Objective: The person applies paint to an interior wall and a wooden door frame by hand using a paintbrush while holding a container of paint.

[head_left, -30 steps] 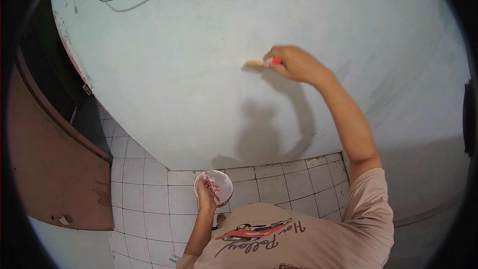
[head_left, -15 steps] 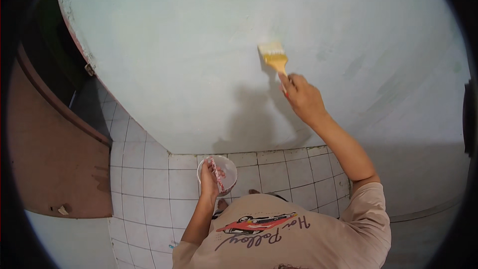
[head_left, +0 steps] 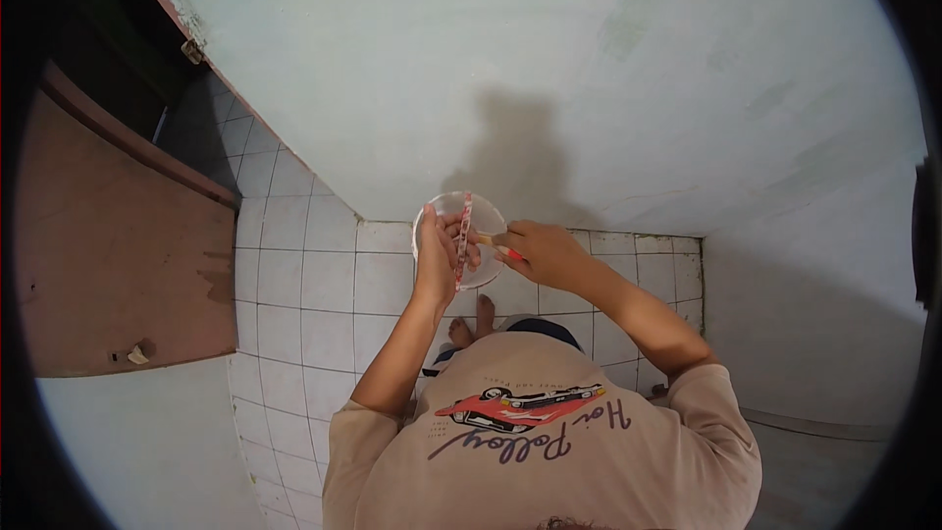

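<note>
A white bucket (head_left: 485, 271) hangs in front of me, just off the foot of the pale wall (head_left: 392, 69). Across its mouth runs a red-and-white patterned strip (head_left: 463, 255), and my left hand (head_left: 438, 257) is closed around this strip, with the fingers inside the rim. My right hand (head_left: 543, 253) grips the wooden handle of a paintbrush (head_left: 489, 239) at the bucket's right side. The brush points left into the bucket; its bristles are hidden behind the strip and my left fingers.
White floor tiles (head_left: 329, 280) lie around my bare feet (head_left: 485, 312). A brown door (head_left: 128, 245) stands on the left beside a dark doorway (head_left: 108, 69). Darker patches (head_left: 775, 103) mark the wall on the right. A dark object (head_left: 924, 236) is at the right edge.
My right hand has brought the paintbrush down from the wall into the bucket. My left hand and the bucket now appear higher in view, and the view has tilted downward.
</note>
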A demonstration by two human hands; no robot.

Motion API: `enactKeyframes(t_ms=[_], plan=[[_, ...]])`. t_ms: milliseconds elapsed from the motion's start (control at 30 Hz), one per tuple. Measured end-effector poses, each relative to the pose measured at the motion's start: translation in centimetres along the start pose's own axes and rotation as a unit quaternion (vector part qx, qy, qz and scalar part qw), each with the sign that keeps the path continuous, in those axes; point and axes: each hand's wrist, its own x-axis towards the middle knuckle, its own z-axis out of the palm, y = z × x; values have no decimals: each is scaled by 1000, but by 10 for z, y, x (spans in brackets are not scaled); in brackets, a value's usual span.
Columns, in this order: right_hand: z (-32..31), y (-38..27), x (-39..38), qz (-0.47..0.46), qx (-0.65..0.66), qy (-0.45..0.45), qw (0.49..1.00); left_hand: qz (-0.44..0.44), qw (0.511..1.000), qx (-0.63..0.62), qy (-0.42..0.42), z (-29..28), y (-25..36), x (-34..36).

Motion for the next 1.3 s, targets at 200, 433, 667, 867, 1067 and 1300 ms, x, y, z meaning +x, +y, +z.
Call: enactKeyframes(t_ms=[200, 433, 667, 867, 1067, 1300], plan=[[52, 15, 74, 32, 160, -106, 981, 26, 1000, 7, -7, 11, 20, 1], [112, 44, 92, 61, 875, -180, 445, 22, 1000, 1, -3, 22, 18, 6], [103, 53, 85, 83, 771, -144, 615, 8, 1000, -1, -6, 22, 19, 14], [60, 29, 64, 119, 135, -8, 984, 9, 1000, -16, 2, 14, 14, 28], [56, 26, 35, 303, 426, 190, 831, -7, 997, 4, -79, 14, 25, 40], [52, -8, -5, 352, 563, 306, 682, -11, 992, -53, -116, 19, 26, 44]])
